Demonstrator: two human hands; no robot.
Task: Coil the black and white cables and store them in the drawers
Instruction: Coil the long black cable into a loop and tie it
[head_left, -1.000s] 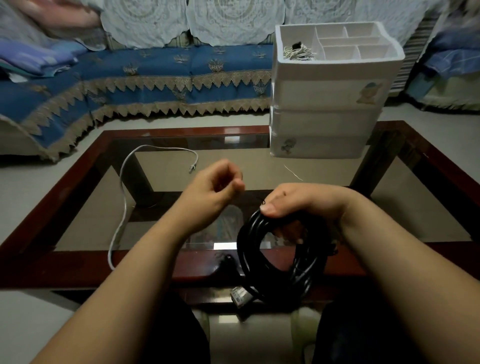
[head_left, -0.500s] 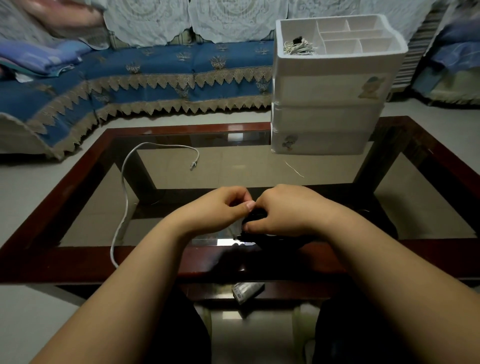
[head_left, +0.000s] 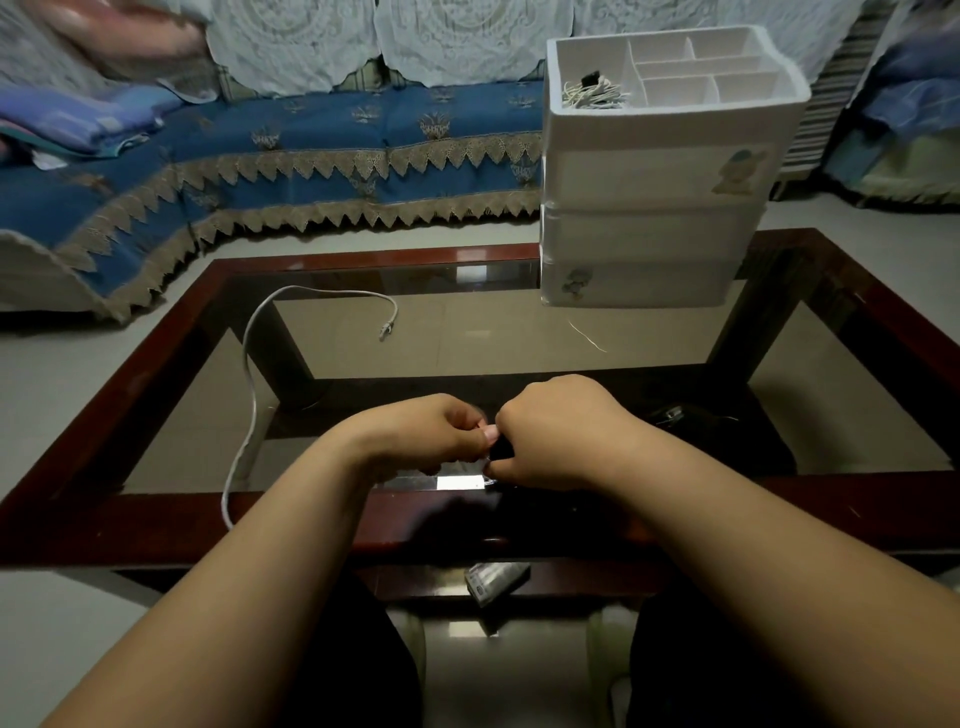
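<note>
Blue-draped sofa (head_left: 311, 150) behind glass-topped wooden table (head_left: 156, 364), tiled floor (head_left: 31, 395).

Both hands (head_left: 498, 441) pinch black cable (head_left: 501, 451) w/ curled fingers (head_left: 488, 434).

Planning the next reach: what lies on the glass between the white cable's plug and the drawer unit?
Head view: bare glass between white cable plug and drawer unit; a thin wire strand lies nearby.

Open glass between white cable (head_left: 249, 395) and drawer unit (head_left: 649, 228).
</note>
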